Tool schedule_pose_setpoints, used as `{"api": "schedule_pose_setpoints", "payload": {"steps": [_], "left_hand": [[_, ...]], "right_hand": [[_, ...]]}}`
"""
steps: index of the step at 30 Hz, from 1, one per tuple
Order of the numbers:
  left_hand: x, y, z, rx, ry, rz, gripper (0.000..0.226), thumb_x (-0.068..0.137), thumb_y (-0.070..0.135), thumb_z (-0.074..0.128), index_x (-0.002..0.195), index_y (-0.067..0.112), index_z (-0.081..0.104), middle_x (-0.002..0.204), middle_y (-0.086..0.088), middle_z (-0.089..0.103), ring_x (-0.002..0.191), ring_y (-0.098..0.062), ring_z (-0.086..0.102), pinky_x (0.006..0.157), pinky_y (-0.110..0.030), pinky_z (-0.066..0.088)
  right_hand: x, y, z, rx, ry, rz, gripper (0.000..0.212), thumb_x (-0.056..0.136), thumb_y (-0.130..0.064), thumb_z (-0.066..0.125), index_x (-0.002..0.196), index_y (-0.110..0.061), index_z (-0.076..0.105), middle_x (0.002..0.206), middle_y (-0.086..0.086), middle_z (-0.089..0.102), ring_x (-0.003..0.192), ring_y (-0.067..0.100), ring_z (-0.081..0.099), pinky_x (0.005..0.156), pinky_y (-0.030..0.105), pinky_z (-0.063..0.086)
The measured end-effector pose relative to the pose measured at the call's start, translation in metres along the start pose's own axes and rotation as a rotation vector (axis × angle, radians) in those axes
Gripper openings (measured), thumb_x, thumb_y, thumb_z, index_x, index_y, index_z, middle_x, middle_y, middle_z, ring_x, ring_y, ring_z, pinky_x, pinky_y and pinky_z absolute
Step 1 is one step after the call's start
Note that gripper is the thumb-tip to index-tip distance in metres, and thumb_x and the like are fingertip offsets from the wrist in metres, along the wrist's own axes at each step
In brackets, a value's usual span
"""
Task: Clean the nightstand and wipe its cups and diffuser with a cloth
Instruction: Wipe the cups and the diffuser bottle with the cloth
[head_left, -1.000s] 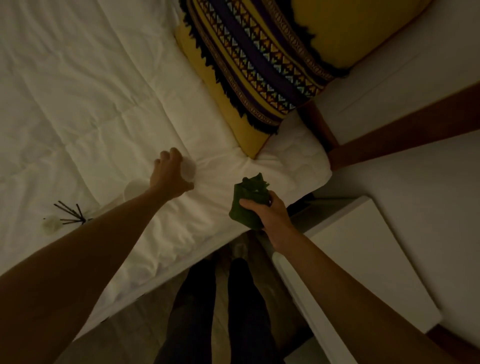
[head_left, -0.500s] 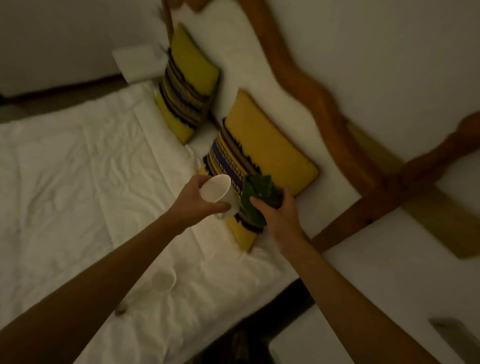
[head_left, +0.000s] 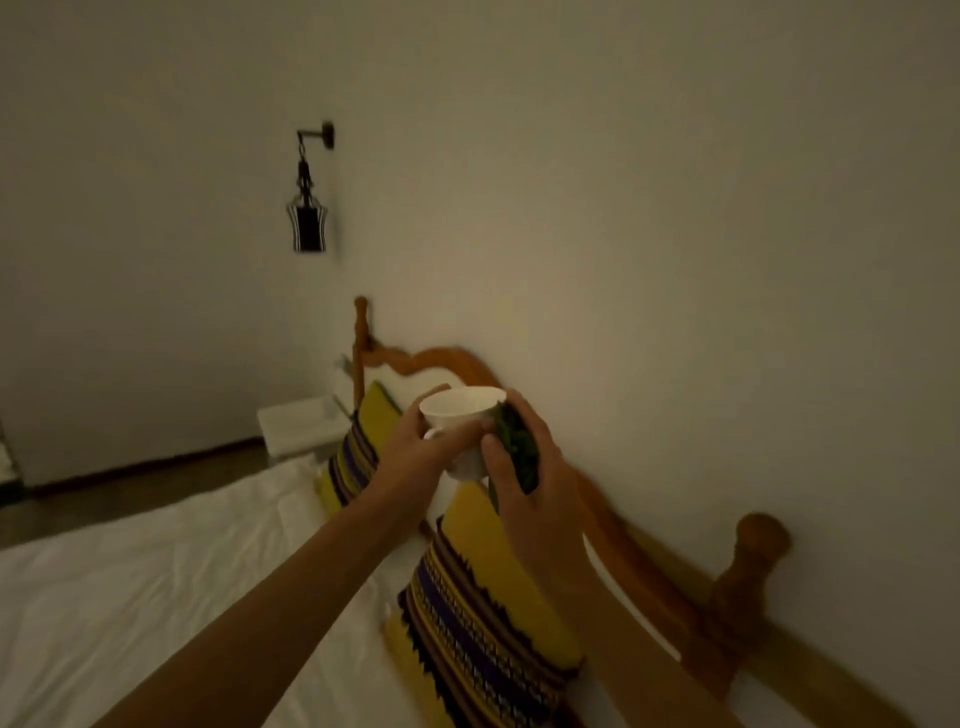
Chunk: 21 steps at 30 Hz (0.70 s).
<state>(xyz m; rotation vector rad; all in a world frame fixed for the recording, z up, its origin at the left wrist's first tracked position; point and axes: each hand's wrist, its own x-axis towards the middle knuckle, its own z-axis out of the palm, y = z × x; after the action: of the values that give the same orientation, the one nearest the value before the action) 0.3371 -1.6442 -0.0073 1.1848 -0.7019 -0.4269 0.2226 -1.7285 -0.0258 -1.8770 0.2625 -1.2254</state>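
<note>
Since half a second ago: cup lifted higher, cloth brought from just beside it to flat against its right side, view tilted up from the bed toward the wall.

Head view: left hand gripping the white cup from the left, fingers curled round the far side and the handle area, thumb across the near wall below the rim. Cup upright, mouth tilted slightly toward the camera, held in the air above the pillows, clear of any surface. Right hand pressing the dark green cloth against the cup's right side, fingers curled over the bunched cloth, thumb pinning it from the near side. Both forearms reaching in from the bottom edge. Beneath the hands, two yellow pillows with purple patterned bands: near pillow leaning on the wooden headboard, far pillow behind the left hand. White bedsheet filling the lower left. Far beyond the bed, a white nightstand in the corner, blurred. High on the pale wall, a dark hanging lantern on a bracket. Dim light throughout, with motion blur.
</note>
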Motion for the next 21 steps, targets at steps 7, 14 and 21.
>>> {"api": "schedule_pose_setpoints", "payload": {"steps": [7,14,21], "left_hand": [[0.011,0.068,0.020,-0.002,-0.183,0.046,0.062,0.063,0.042,0.085,0.118,0.018,0.067,0.110,-0.001,0.075,0.102,-0.018,0.071,0.078,-0.029,0.059],[0.024,0.132,0.024,0.050,-0.354,0.104,0.077,0.064,0.033,0.088,0.133,0.024,0.055,0.125,-0.006,0.065,0.114,-0.025,0.064,0.086,-0.039,0.059],[0.035,0.161,0.040,0.122,-0.270,0.270,0.063,0.074,0.042,0.081,0.122,0.008,0.057,0.116,-0.017,0.065,0.111,-0.036,0.064,0.095,-0.050,0.055]], "right_hand": [[0.035,-0.057,0.002,0.141,0.143,-0.042,0.059,0.095,-0.056,0.051,0.149,-0.035,0.042,0.151,-0.013,0.047,0.135,0.004,0.047,0.102,0.025,0.051],[0.098,-0.091,-0.022,0.460,0.130,0.240,0.025,0.101,-0.050,0.045,0.116,-0.045,0.065,0.113,-0.002,0.072,0.104,0.020,0.069,0.077,0.033,0.059],[0.098,-0.108,0.000,0.340,0.253,0.045,0.041,0.099,-0.056,0.043,0.138,-0.047,0.050,0.136,-0.009,0.059,0.122,0.014,0.059,0.095,0.033,0.057]]}}
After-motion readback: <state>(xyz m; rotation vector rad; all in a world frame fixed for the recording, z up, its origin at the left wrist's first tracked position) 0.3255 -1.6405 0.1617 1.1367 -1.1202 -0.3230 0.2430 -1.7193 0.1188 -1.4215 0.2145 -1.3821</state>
